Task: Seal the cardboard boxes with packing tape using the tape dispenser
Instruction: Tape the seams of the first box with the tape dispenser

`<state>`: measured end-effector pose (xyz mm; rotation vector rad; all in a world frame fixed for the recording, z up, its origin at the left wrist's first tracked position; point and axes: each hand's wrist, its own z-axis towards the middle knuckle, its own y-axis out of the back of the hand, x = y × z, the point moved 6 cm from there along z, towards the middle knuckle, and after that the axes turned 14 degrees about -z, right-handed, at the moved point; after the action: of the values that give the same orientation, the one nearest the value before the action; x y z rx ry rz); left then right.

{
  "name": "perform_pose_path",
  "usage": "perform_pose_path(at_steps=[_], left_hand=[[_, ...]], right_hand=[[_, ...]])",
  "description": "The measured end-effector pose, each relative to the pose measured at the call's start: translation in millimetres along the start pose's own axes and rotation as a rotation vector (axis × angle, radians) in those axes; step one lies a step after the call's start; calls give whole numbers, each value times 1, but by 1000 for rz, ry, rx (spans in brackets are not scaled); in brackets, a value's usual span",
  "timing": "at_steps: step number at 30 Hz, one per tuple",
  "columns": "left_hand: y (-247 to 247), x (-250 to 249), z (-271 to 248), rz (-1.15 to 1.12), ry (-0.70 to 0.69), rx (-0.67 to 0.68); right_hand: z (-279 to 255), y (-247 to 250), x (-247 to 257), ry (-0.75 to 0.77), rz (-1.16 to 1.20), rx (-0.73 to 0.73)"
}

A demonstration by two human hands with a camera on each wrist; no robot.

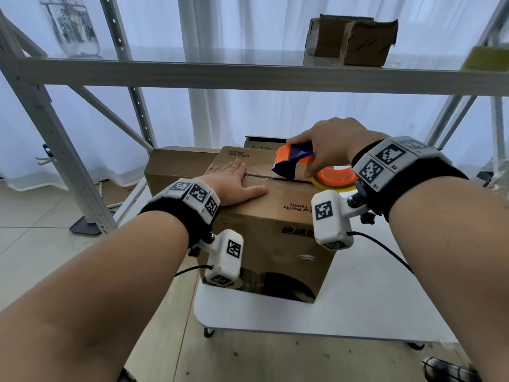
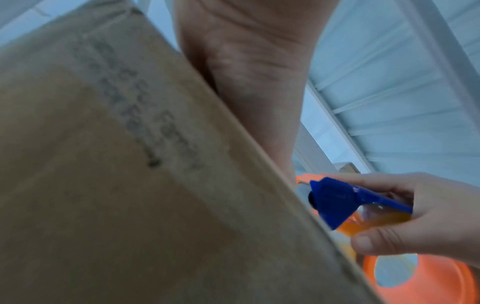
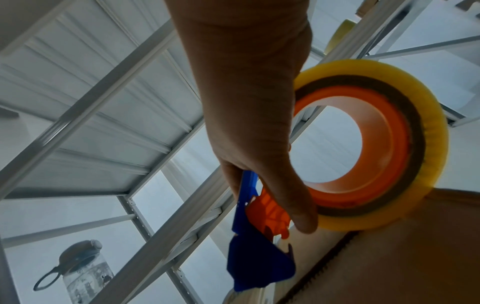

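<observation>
A cardboard box point(image 1: 275, 216) is sitting on a white table point(image 1: 358, 299), toward its left edge, with its top flaps closed and the centre seam running across the top. The left hand point(image 1: 234, 183) is lying flat on the left part of the box top, fingers straight and spread a little, palm pressing down beside the seam. The right hand point(image 1: 327, 144) is gripping a blue and orange tape dispenser point(image 1: 294, 161), fingers curled over its top and the thumb wrapping the near side; in the right wrist view the thumb point(image 3: 293, 205) is lying against the orange frame next to the tape roll point(image 3: 389, 148). The dispenser's blue front end is touching the box top at the seam, near the middle, and the roll is resting on the right part of the top. A strip of clear tape point(image 1: 257, 174) is stretching along the seam between the dispenser's nose and the left hand's fingers. Behind this box more brown boxes point(image 1: 179, 166) are standing by a metal shelving unit point(image 1: 248, 73), whose shelf is carrying a small open box point(image 1: 355, 40) and a clear bottle point(image 1: 71, 26).
</observation>
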<state>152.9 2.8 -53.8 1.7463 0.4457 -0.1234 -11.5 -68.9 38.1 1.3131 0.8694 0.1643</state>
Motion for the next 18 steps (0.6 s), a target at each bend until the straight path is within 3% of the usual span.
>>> perform_pose_path(at_steps=[5, 10, 18], left_hand=[[-7, -15, 5, 13, 92, -23], [-15, -32, 11, -42, -30, -25], [-14, -28, 10, -48, -42, 9]], right_hand=[[-2, -1, -3, -3, -1, -17], [-1, 0, -1, 21, -28, 1], [-9, -5, -17, 23, 1, 50]])
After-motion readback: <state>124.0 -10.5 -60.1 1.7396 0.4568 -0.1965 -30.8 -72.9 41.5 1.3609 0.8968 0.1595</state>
